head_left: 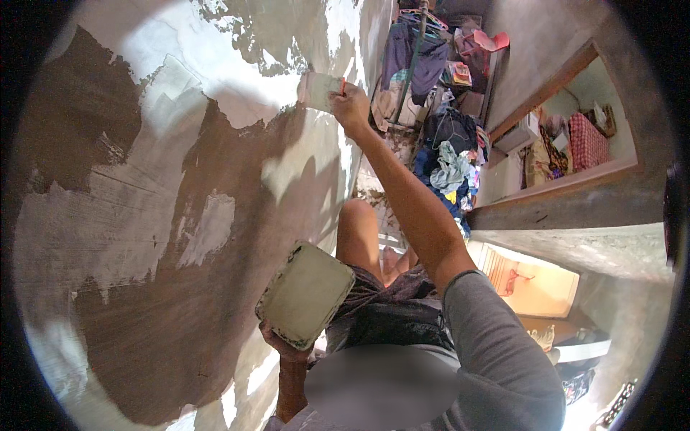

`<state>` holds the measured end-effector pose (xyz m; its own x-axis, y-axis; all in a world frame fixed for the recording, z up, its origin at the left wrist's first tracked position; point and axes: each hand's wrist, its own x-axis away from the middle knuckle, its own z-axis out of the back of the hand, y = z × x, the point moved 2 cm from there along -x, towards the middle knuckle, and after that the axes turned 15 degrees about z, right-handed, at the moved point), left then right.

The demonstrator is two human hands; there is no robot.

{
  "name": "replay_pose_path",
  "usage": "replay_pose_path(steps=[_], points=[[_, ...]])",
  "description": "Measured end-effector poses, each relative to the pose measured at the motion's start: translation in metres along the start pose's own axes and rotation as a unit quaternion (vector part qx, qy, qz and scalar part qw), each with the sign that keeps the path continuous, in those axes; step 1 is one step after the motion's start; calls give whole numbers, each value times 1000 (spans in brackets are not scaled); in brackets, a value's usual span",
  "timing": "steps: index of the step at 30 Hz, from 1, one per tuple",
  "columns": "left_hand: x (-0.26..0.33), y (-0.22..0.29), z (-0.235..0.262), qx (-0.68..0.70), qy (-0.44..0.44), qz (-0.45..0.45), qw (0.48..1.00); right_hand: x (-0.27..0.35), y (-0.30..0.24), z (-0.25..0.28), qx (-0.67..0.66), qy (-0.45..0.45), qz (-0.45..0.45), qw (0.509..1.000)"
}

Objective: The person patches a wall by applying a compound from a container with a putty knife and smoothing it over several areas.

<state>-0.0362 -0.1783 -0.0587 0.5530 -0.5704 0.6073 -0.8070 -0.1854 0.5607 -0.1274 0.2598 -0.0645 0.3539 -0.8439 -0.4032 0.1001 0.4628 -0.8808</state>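
My right hand (350,106) is closed around a wide scraper, up at the wall on the far side. The scraper's broad pale blade (317,90) lies against the wall or very close to it, and a bit of red shows by my fingers. The wall (248,187) has bare brown areas and smeared white and grey patches of filler. Nearer my body, my left hand (284,343) grips the lower edge of a pale, rounded rectangular tray (305,294). Dark, crusted marks run along its rim. Part of my left hand is hidden by the tray.
Clothes (413,61) hang from a rail at the back, with a heap of clothes (453,169) below. A red plastic item (491,41) sits beyond them. On the right, an opening with a wooden frame (543,93) shows a red checked bundle (589,140). My bent knee (357,215) is beside the wall.
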Motion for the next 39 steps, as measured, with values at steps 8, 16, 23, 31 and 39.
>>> replay_pose_path(steps=[8,16,23,31,39], points=[[-2,0,-14,50,2,26,998,4,-27,-9,-95,-25,0,995],[-8,0,-7,-141,32,-67,987,39,8,1,-233,8,6,972],[-3,-2,0,-21,39,19,999,56,30,-3,12,119,-11,993],[0,0,1,-73,72,11,995,40,1,-62,-16,206,204,957],[-4,-6,3,1,65,32,997,64,19,-17,24,78,55,995]])
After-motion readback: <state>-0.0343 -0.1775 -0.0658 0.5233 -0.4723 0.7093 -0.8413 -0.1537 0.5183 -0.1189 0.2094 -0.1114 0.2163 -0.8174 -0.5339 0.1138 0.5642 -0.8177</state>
